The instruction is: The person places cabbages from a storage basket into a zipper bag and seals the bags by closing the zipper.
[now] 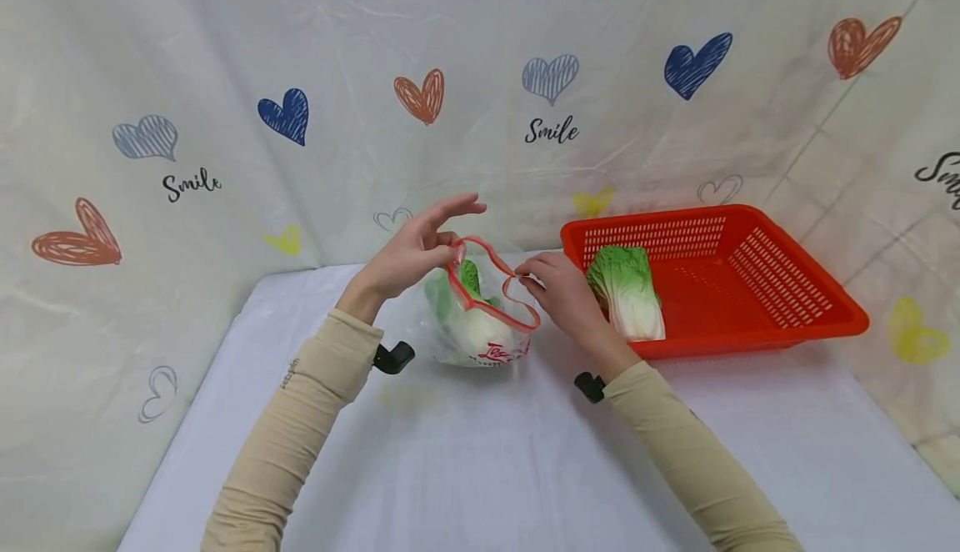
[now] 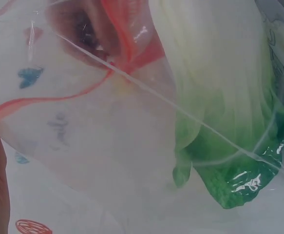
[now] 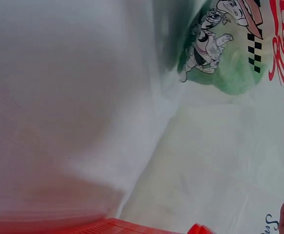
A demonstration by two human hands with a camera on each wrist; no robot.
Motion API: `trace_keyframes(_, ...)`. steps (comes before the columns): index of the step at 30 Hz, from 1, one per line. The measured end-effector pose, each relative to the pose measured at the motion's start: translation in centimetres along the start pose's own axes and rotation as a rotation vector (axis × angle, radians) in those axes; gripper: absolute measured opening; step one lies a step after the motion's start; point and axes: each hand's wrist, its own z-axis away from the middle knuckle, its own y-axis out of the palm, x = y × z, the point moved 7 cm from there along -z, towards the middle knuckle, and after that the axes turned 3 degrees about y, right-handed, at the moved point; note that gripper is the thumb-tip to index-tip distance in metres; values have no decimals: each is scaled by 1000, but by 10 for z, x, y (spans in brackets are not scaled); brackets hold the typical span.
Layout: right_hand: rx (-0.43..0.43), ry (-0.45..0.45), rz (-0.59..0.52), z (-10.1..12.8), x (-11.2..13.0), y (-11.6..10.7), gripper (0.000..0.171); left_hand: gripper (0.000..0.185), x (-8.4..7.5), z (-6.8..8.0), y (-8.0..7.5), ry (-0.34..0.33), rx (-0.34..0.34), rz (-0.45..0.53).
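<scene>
A clear plastic zip bag [image 1: 442,339] with a red zip strip and red print stands on the table, its mouth spread apart. Inside lies a cabbage [image 2: 215,97] with white stalks and green leaves. My left hand [image 1: 412,248] pinches the left rim between thumb and forefinger, its other fingers stretched out. On the opposite side, the right hand [image 1: 562,289] pinches the red strip at the rim. A second cabbage [image 1: 630,293] lies in the red basket, just beyond my right hand. The right wrist view shows mostly the bag's printed side and only a sliver of the hand.
The red plastic basket [image 1: 795,337] with slotted walls stands at the right, close to my right forearm. A white cloth [image 1: 450,469] covers the table. Behind it hangs a pale curtain [image 1: 480,27] printed with hearts and "Smile".
</scene>
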Motion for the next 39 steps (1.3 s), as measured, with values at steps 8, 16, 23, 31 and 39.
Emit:
trace_keyframes(8,76,36,-186,-11,-9,-18,13,68,0,4,-15,-10,-38,-61)
trace_keyframes(16,74,143,-313,-28,-14,-70,16,64,5,16,-56,-49,-267,-138)
trace_keyframes(23,106,277,-353,-35,-14,-81,24,49,16,23,-58,-129,-300,-177)
trace_keyframes(31,66,443,-372,-34,-31,-86,24,38,31,45,-52,-178,-218,-138)
trace_keyframes(39,75,470,-358,-34,-36,-83,28,25,29,48,-34,-104,-153,-145)
